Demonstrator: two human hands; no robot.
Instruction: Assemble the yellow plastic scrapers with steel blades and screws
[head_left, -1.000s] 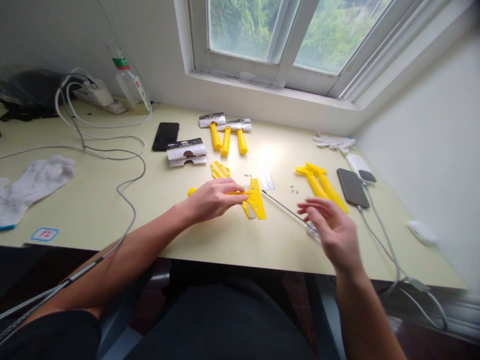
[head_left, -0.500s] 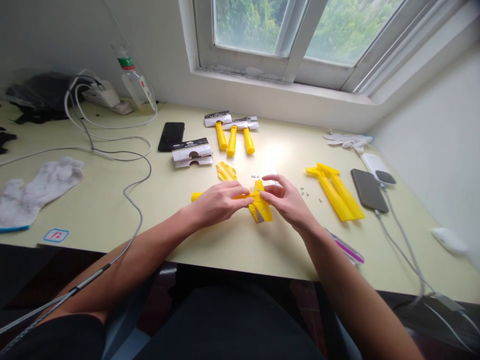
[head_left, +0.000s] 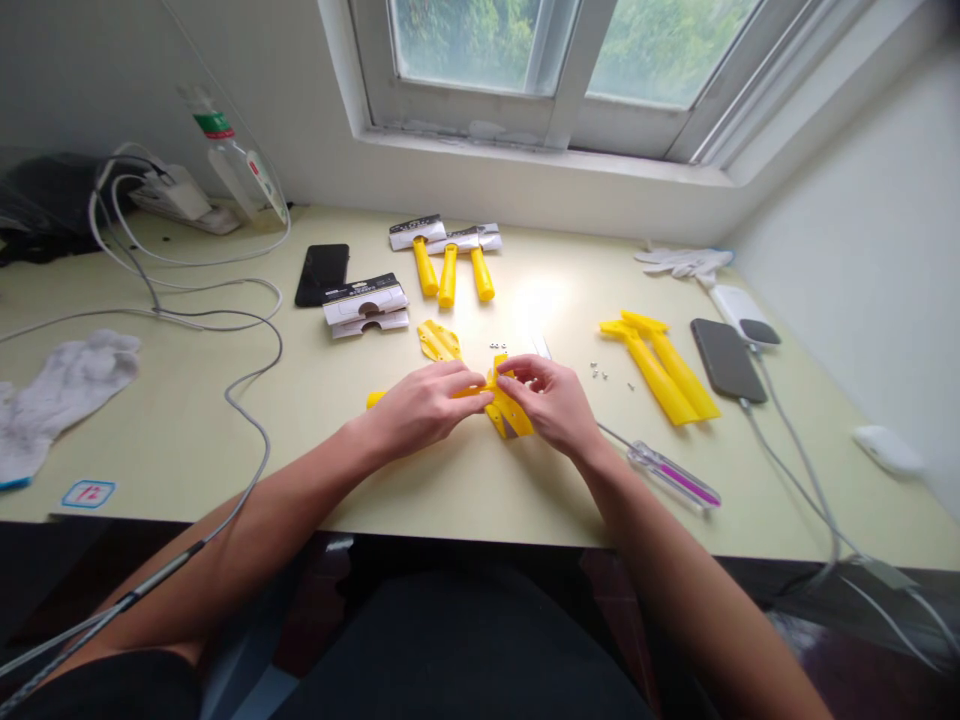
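Note:
My left hand (head_left: 427, 405) is closed around the handle of a yellow plastic scraper (head_left: 512, 412), whose end (head_left: 376, 399) sticks out left of the hand. The scraper's wide head lies between my hands, with a grey blade edge showing beneath. My right hand (head_left: 544, 395) has thumb and fingertips pinched together at the head's upper part; anything small between them is hidden. A loose yellow cover plate (head_left: 439, 341) lies just beyond my left hand. Several small nuts (head_left: 498, 346) and a thin metal blade (head_left: 541, 346) lie beyond the head. Several screws (head_left: 598, 371) are scattered to the right.
A screwdriver (head_left: 675, 475) lies by my right forearm. Two yellow handles (head_left: 664, 375) and a grey phone (head_left: 727, 360) are to the right. Carded scrapers (head_left: 448, 275), card sleeves (head_left: 365, 305) and a black phone (head_left: 322, 275) stand at the back. A cable (head_left: 259, 420) crosses my left arm.
My right hand has moved in over the scraper head, its fingertips now pinched together. The screwdriver shows more fully. The view has shifted slightly; my left hand keeps its grip.

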